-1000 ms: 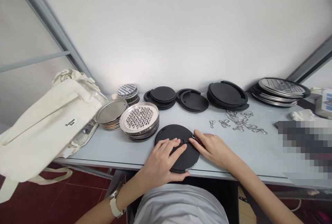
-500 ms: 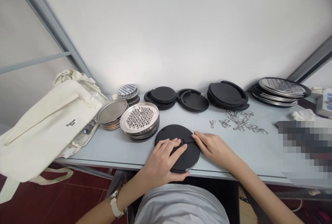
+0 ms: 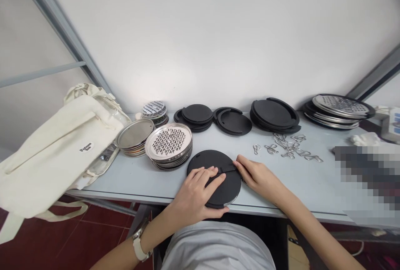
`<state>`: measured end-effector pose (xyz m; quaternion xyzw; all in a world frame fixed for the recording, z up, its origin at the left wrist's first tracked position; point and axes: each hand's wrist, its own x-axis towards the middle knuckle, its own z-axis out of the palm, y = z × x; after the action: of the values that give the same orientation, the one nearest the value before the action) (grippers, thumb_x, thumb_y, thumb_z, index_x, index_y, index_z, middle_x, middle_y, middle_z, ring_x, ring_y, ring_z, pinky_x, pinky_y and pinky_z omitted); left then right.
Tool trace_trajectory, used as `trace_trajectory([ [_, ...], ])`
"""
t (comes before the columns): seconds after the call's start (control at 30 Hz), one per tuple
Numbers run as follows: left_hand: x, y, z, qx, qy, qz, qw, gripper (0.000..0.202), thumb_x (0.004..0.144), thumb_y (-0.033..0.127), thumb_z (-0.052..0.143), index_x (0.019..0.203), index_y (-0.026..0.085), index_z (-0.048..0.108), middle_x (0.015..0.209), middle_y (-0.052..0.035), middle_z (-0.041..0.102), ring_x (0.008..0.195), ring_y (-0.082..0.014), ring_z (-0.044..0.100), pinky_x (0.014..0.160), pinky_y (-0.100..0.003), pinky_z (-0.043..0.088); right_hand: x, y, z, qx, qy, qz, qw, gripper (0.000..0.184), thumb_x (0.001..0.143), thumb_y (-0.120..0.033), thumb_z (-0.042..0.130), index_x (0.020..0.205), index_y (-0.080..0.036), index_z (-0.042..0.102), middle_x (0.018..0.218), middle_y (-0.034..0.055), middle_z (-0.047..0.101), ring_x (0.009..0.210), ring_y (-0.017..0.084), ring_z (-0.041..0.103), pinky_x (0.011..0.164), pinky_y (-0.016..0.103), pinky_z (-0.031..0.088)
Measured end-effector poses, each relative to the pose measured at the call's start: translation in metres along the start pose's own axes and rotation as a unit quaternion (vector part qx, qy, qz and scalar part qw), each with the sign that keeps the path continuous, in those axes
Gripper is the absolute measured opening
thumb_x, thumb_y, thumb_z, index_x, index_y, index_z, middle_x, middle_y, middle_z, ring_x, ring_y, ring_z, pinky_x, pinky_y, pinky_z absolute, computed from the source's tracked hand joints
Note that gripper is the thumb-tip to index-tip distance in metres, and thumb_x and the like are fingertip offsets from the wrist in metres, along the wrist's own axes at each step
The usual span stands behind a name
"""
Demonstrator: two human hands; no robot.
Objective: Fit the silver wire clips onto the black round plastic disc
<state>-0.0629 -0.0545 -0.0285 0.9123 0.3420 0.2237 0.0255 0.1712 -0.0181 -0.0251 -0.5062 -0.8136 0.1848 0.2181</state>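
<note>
A round black disc point(image 3: 208, 159) lies near the front edge of the table, with a thin silvery line along its lower right rim. My left hand point(image 3: 200, 191) holds it, fingers spread over the top and thumb along the near rim. A narrow black strip point(image 3: 227, 167) runs across the disc from under my left fingers to its right edge. There my right hand point(image 3: 254, 175) pinches the end of the strip, partly hidden by the fingers. Just left of the disc stands a stack of round metal grater plates point(image 3: 168, 143).
Behind are stacks of black discs point(image 3: 196, 113) and black rimmed holders point(image 3: 273, 113). Wire clips point(image 3: 289, 147) lie scattered to the right. Grater plates in black holders point(image 3: 339, 105) stand far right. Plain metal discs point(image 3: 134, 134) and a cream bag point(image 3: 62, 141) are on the left.
My right hand has moved slightly to the right, and a bit more of the black strip shows. My left hand and the disc have stayed in place.
</note>
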Motion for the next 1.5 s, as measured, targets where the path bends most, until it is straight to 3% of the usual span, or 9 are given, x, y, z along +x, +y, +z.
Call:
trace_trajectory([
  [0.27, 0.0003, 0.0008, -0.0003, 0.003, 0.003, 0.002, 1.000, 0.067, 0.083, 0.053, 0.060, 0.138, 0.017, 0.043, 0.134, -0.0116, 0.051, 0.127, -0.0254, 0.044, 0.108, -0.042, 0.034, -0.0018, -0.0034, -0.0058, 0.138, 0.040, 0.015, 0.990, 0.016, 0.098, -0.037, 0.041, 0.088, -0.024, 0.042, 0.070, -0.0030, 0.053, 0.062, 0.015, 0.051, 0.061, 0.025, 0.041],
  [0.57, -0.0006, 0.0002, 0.0004, 0.007, 0.008, 0.001, 1.000, 0.068, 0.082, 0.054, 0.061, 0.137, 0.018, 0.044, 0.134, -0.0120, 0.051, 0.127, -0.0255, 0.045, 0.107, -0.042, 0.035, -0.0017, -0.0019, -0.0051, 0.158, 0.041, -0.007, 0.987, 0.013, 0.098, -0.034, 0.042, 0.094, -0.023, 0.046, 0.081, 0.0011, 0.058, 0.074, 0.017, 0.055, 0.069, 0.028, 0.045],
  [0.83, -0.0004, 0.0003, 0.0000, 0.003, 0.012, 0.003, 1.000, 0.069, 0.081, 0.054, 0.063, 0.137, 0.017, 0.044, 0.134, -0.0125, 0.051, 0.126, -0.0264, 0.046, 0.106, -0.043, 0.036, -0.0007, -0.0016, -0.0054, 0.143, 0.065, 0.004, 0.988, 0.015, 0.096, -0.035, 0.046, 0.088, -0.023, 0.049, 0.076, 0.0010, 0.057, 0.069, 0.017, 0.053, 0.066, 0.029, 0.045],
  [1.1, -0.0008, 0.0009, -0.0015, -0.001, 0.011, 0.000, 1.000, 0.069, 0.080, 0.053, 0.063, 0.137, 0.018, 0.044, 0.134, -0.0121, 0.051, 0.125, -0.0269, 0.046, 0.105, -0.043, 0.037, 0.0001, 0.0007, -0.0054, 0.142, 0.072, -0.034, 0.987, 0.012, 0.097, -0.029, 0.042, 0.093, -0.022, 0.051, 0.089, 0.0053, 0.061, 0.083, 0.020, 0.059, 0.078, 0.033, 0.048],
  [1.37, -0.0006, 0.0017, -0.0020, 0.009, 0.016, -0.002, 1.000, 0.070, 0.078, 0.053, 0.066, 0.135, 0.018, 0.046, 0.133, -0.0127, 0.052, 0.123, -0.0279, 0.048, 0.103, -0.044, 0.039, 0.0005, 0.0014, -0.0028, 0.148, 0.135, 0.022, 0.980, 0.013, 0.101, -0.031, 0.028, 0.100, -0.023, 0.038, 0.086, 0.0045, 0.061, 0.075, 0.018, 0.061, 0.073, 0.032, 0.048],
  [1.5, 0.0001, 0.0016, -0.0025, 0.001, 0.012, -0.001, 1.000, 0.070, 0.079, 0.053, 0.065, 0.136, 0.018, 0.045, 0.133, -0.0123, 0.052, 0.124, -0.0270, 0.047, 0.104, -0.043, 0.038, -0.0001, 0.0000, -0.0039, 0.120, 0.097, 0.027, 0.988, 0.016, 0.100, -0.034, 0.031, 0.107, -0.023, 0.041, 0.073, -0.0005, 0.056, 0.065, 0.017, 0.057, 0.067, 0.030, 0.046],
])
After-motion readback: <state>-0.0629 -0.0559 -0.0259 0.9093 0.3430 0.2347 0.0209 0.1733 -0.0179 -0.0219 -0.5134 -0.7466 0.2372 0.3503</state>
